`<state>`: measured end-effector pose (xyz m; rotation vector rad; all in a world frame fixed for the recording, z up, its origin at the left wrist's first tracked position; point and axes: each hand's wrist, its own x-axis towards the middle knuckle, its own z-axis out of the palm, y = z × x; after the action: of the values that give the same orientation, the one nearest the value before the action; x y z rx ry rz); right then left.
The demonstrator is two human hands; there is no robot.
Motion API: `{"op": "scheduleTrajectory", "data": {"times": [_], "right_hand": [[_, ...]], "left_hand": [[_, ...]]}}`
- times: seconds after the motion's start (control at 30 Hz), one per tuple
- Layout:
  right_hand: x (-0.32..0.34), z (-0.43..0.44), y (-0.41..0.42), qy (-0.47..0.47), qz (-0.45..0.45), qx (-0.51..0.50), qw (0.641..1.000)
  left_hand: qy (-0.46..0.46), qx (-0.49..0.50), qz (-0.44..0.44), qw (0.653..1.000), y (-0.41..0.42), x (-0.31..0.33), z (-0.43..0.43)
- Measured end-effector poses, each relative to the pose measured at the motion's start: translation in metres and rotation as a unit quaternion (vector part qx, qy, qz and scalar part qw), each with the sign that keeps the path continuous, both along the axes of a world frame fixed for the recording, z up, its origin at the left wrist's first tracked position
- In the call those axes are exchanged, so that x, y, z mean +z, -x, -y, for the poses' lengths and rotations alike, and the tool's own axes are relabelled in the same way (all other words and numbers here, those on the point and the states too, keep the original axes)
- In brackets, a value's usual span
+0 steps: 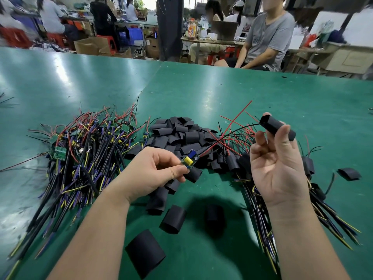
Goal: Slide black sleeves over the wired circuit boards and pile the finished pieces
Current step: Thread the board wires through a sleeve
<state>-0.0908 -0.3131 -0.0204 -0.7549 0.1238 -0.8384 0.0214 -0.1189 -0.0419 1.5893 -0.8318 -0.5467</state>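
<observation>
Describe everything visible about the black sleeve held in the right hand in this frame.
The black sleeve is a short matte tube, seemingly soft plastic, slightly flattened, with an open mouth facing left. The right hand pinches it between thumb and fingertips, raised above the green table, tilted down to the right. A thin black wire from the circuit board in the left hand reaches its mouth; whether it has entered is unclear.

This is an electronics assembly workshop: a long green worktable (222, 87) carries heaps of wired circuit boards (84, 146) and black sleeves (181, 134), while behind it people (51, 17) sit at cluttered benches (141, 22) among cardboard boxes (88, 46).
</observation>
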Motion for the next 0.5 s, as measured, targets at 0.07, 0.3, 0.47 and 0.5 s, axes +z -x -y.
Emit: {"op": "scheduleTrajectory", "data": {"times": [0.07,0.3,0.47,0.5], "right_hand": [[0.0000,0.0001,-0.0003,0.008,-0.002,-0.005,1.000],[-0.0026,0.0006,-0.0012,0.018,-0.011,-0.017,1.000],[-0.0029,0.0016,-0.0022,0.003,0.000,-0.015,1.000],[-0.0027,0.0019,-0.0023,0.000,0.002,-0.014,1.000]], "left_hand": [[-0.010,-0.007,0.013,1.000,0.0006,0.0006,-0.0004],[-0.035,-0.043,0.023,0.998,0.0034,0.0039,-0.0008],[-0.047,-0.058,0.024,0.997,0.0031,0.0050,-0.0020],[-0.051,-0.061,0.025,0.997,0.0032,0.0050,-0.0020]]}}
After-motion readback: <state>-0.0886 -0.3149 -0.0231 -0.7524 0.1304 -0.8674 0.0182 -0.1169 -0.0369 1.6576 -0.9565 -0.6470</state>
